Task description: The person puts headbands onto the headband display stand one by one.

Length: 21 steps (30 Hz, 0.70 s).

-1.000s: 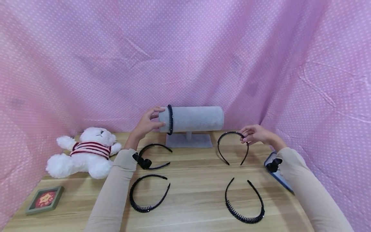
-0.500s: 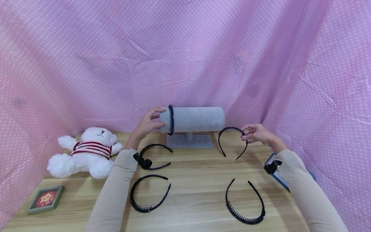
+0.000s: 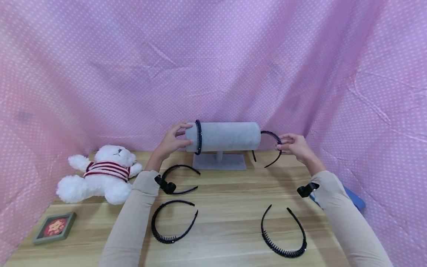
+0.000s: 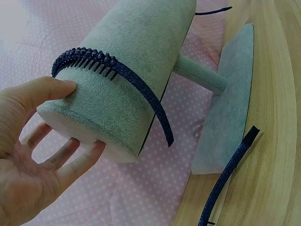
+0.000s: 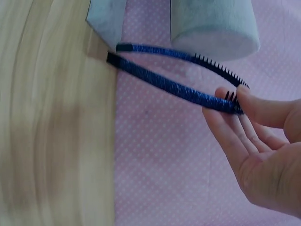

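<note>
A grey velvet roll-shaped display stand (image 3: 230, 136) stands upright at the back of the table. My left hand (image 3: 170, 141) grips its left end, thumb on one side and fingertips against the end face (image 4: 84, 134). Around the roll near that end sits a black toothed headband (image 3: 199, 137). My right hand (image 3: 295, 146) pinches another toothed headband (image 3: 273, 135) between thumb and fingers, its tips pointing down. Raised above the table, this one is at the roll's right end, which partly hides it in the head view. The right wrist view shows the held headband (image 5: 164, 84) bluish, beside the roll (image 5: 214, 28).
Two headbands, one farther (image 3: 181, 166) and one nearer (image 3: 163, 239), lie on the table left of centre. Another headband (image 3: 287, 254) lies at the front right. A white teddy bear (image 3: 106, 170), a small green frame (image 3: 55, 228) and a blue flat object (image 3: 354, 198) lie toward the sides.
My right hand has lifted the headband and moved it up toward the roll's right end, so the roll now covers part of it. The left hand stays at the left end.
</note>
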Motion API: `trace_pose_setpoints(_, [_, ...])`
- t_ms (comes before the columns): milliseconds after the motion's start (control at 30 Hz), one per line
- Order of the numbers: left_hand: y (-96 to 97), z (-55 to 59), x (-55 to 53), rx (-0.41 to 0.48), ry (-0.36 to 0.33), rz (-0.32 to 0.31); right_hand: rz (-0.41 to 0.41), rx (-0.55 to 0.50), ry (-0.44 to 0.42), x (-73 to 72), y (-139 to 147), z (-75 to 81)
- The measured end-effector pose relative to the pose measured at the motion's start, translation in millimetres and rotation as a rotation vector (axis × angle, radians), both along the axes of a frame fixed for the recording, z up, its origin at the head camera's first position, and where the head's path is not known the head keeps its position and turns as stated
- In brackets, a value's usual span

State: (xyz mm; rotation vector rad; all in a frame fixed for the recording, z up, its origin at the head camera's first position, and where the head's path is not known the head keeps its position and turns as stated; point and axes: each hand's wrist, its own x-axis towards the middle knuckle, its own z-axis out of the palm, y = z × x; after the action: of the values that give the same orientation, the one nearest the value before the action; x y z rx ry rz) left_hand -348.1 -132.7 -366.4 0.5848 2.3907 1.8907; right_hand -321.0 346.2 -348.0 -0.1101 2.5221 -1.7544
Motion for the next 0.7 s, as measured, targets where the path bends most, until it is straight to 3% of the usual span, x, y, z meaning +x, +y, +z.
trace_pose_setpoints(400, [-2.1, 0.1, -0.1, 0.004, -0.021, 0.005, -0.146, -0.061, 0.195, -8.9, -43, 6.1])
trace_pose_setpoints(700, [-2.0, -1.1, -0.3, -0.002, -0.016, 0.007, -0.176, -0.093, 0.226, -20.1, -63, 12.4])
